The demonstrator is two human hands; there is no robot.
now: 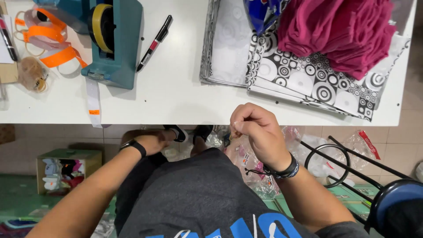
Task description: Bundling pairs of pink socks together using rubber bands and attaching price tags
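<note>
- The right hand (260, 132) is sitting in the middle of the frame, just below the edge of the white desk (176, 88).
- Its fingers (240, 125) are pinching tight on a small clear plastic bit (232, 131). It is too small to tell just what it is.
- That bit is looking thin, light and soft, so a gentle pinch at its edge seems best. It could slip easily.
- The left hand (152, 142) is reaching down under the desk, left of middle. I cannot tell if its fingers are holding anything.
- A teal tape holder (116, 44) and a black pen (154, 42) are lying at the upper left.
- Patterned paper sheets (308, 75) and pink cloth (339, 31) are resting at the upper right.
</note>
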